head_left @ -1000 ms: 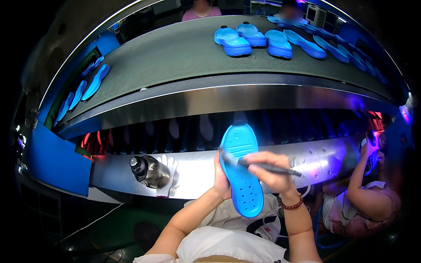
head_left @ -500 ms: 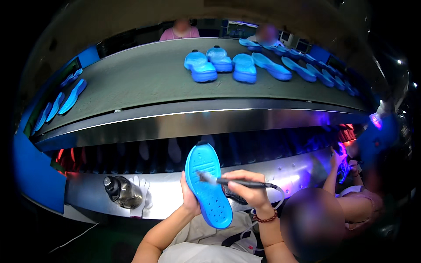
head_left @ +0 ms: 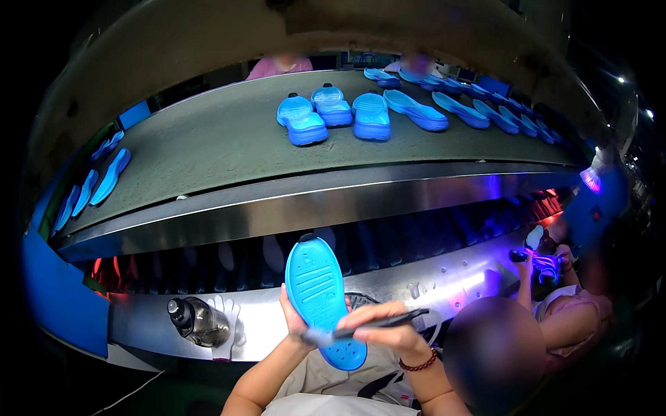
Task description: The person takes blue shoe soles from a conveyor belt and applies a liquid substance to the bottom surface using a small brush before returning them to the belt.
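A bright blue shoe sole (head_left: 316, 274) stands tilted in front of me, its ridged and holed inner face toward me and a dark tab at its top end. My left hand (head_left: 294, 315) is closed on its left edge. My right hand (head_left: 381, 326) pinches a dark-handled brush (head_left: 361, 328) like a pen. The brush lies across the lower part of the sole, with its pale, blurred bristles near the left edge, close to my left fingers. Whether the bristles touch the sole, I cannot tell.
Beyond a metal ledge runs a grey belt (head_left: 208, 139) carrying several blue soles (head_left: 300, 119). A dark bottle (head_left: 201, 322) and a white glove (head_left: 225, 326) rest on the steel bench. At right, another person handles a shoe upper (head_left: 547, 269) in purple light.
The brush has moved down and left, from the sole's ridges to its lower left edge. Soles on the belt appear slightly lower and farther left as the view shifts.
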`<action>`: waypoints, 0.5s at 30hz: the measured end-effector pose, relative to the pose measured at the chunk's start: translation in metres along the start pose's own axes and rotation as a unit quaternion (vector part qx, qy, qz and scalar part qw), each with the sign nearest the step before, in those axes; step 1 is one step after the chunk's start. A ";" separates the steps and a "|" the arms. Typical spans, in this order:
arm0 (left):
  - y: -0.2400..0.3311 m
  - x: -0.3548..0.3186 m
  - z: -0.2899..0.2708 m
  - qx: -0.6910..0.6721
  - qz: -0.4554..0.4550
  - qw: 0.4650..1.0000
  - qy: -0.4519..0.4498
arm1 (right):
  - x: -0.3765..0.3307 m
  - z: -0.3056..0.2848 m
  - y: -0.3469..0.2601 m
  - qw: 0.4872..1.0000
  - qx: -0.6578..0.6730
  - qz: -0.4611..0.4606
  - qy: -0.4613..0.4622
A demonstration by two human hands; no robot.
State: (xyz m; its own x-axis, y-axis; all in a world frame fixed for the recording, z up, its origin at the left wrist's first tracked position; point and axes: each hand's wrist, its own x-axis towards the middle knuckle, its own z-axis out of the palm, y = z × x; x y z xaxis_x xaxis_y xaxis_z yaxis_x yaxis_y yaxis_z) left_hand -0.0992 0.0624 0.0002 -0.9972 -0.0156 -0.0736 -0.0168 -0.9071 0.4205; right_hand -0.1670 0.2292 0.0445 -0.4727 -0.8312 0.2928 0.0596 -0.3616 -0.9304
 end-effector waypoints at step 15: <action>0.003 0.000 0.007 0.023 0.042 0.998 -0.038 | 0.008 0.004 -0.004 0.980 -0.174 -0.091 -0.039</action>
State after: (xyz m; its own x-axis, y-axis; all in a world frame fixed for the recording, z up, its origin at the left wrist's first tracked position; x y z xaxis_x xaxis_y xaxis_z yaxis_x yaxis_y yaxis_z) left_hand -0.1001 0.0630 0.0077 -0.9979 -0.0565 0.0315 0.0647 -0.8840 0.4629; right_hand -0.1673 0.2221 0.0513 -0.3782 -0.8009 0.4643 -0.3292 -0.3524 -0.8761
